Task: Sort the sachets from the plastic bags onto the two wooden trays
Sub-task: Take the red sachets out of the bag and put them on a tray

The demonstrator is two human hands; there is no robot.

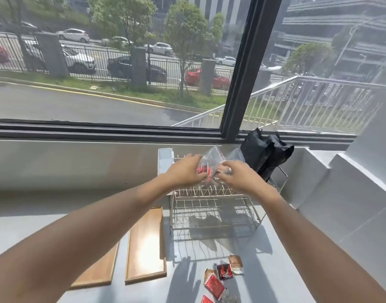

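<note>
Both arms reach forward over a grey counter (56, 224) toward a wire dish rack (213, 206) that stands near the window. The left hand (185, 171) and the right hand (235, 176) hold a clear plastic bag (213, 160) between them, above the top of the rack. The left hand's fingers curl around the bag's left side, where red sachets (203, 171) show through the plastic. The right hand's fingers are bent and pressed onto the bag's right side, thumb and forefinger pinching the plastic. The bag's open top sticks up and back, crumpled.

Two wooden trays lie flat on the counter to the left of the rack, side by side with a narrow gap. The nearer-to-rack tray (146, 246) catches a bright patch of sun; the other tray (98, 272) is partly hidden under the left forearm. Neither shows anything on it.

A loose cluster of sachets (222, 278) lies on the counter in front of the rack, red ones and brown ones mixed, some overlapping, well apart from the trays. A black bag (264, 154) sits upright behind the rack's right end, and a white box (164, 159) stands at its left end.
</note>
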